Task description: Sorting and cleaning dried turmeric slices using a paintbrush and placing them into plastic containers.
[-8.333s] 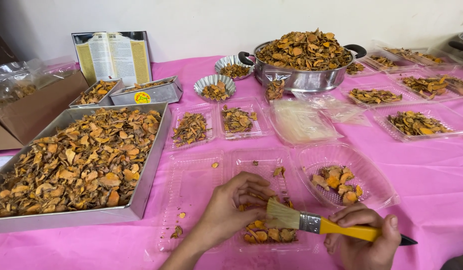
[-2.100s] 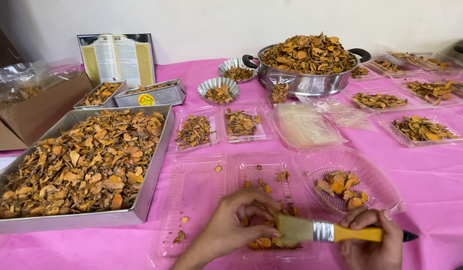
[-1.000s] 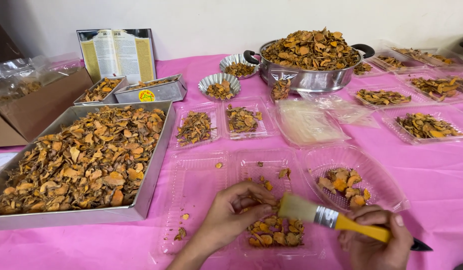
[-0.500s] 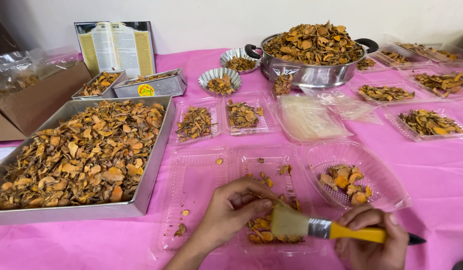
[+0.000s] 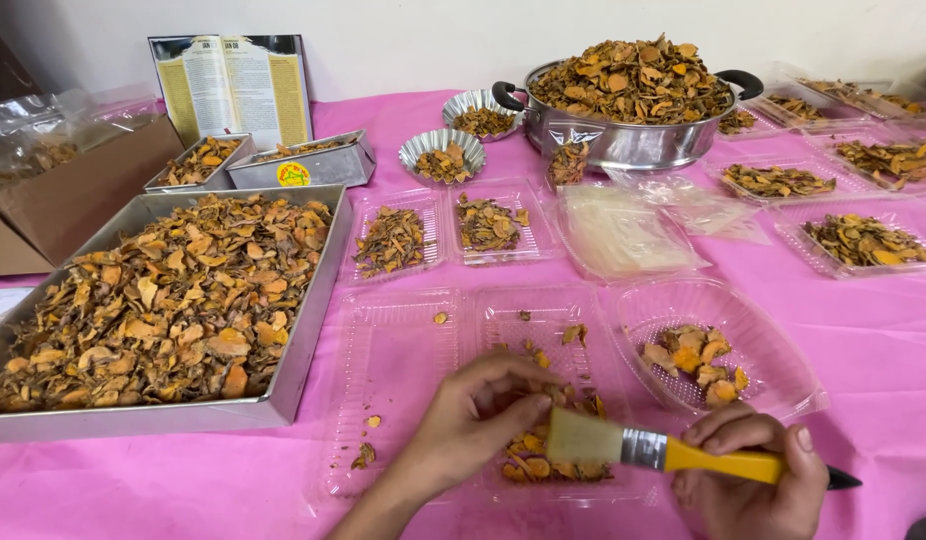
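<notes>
Down at the near edge of the pink-covered table (image 5: 863,330), the right hand (image 5: 753,480) is gripping a flat paintbrush with a yellow handle and pale bristles (image 5: 663,452), fingers clenched around the handle, the dark handle tip poking out past the hand to the right. The bristles are pointing left, lying just above a small heap of orange dried root slices (image 5: 543,462). The left hand (image 5: 478,415) is resting on that heap, its fingers curled loosely over the pieces; whether it is pinching any slice cannot be told. The heap is sitting in the right half of an opened clear plastic clamshell box (image 5: 403,380), right in front of the person. Just to the right of it, a round clear plastic bowl (image 5: 773,350) is holding a few more orange slices. To the left, a large rectangular steel tray (image 5: 303,330) is lying heaped with brown and orange dried slices. Farther back, two small clear trays of darker shreds (image 5: 393,240) are sitting side by side, and behind them a steel pot with black handles (image 5: 623,140) is standing piled high with dried slices. An open booklet (image 5: 233,85) is leaning against the wall at the back left.
</notes>
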